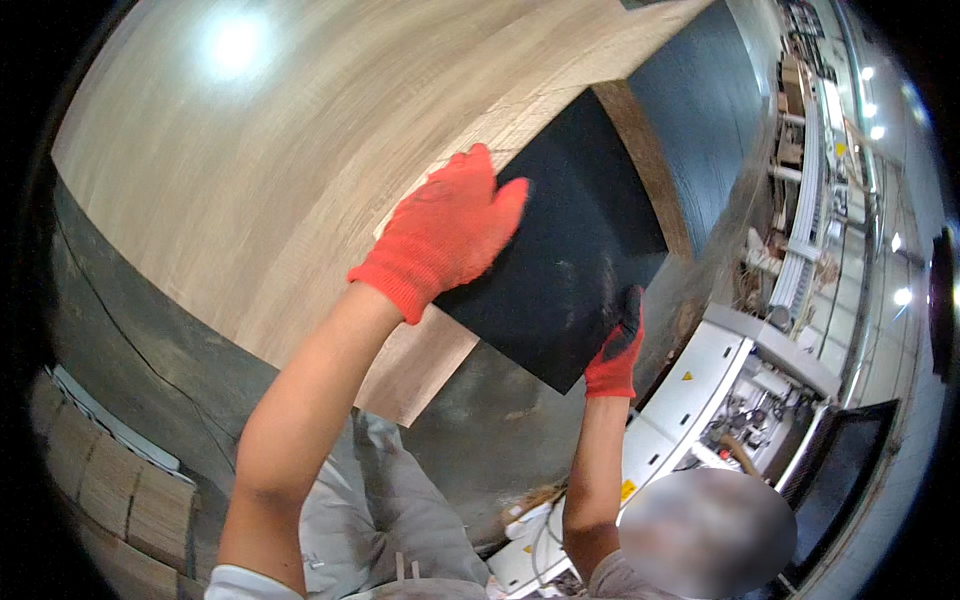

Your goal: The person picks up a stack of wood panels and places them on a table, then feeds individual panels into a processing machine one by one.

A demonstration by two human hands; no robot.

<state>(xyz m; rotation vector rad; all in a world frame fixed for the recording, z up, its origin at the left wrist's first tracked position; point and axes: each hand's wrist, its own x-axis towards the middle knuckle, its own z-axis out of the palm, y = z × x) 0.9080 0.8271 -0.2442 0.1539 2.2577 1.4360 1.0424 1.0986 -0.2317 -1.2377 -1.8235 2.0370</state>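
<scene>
A black rectangular panel (560, 240) lies slantwise in front of me, over the edge of a larger wood-grain board. My left hand (445, 230), in a red knit glove, rests on the panel's left edge. Its fingers are stretched out, and the thumb lies apart on the black face. At the panel's near right edge, my right hand (618, 350) grips it, the dark palm of the red glove partly showing. Fingers beneath the panel are hidden. A short wood-grain end (418, 365) sticks out below the panel, near my left wrist.
A large light wood-grain board (270, 180) spreads to the far left. Beyond the black panel lie a brown strip (645, 160) and another dark panel (700, 120). A white machine (690, 390) stands at right. Stacked wood pieces (110, 480) sit low left. A blurred patch covers the lower right.
</scene>
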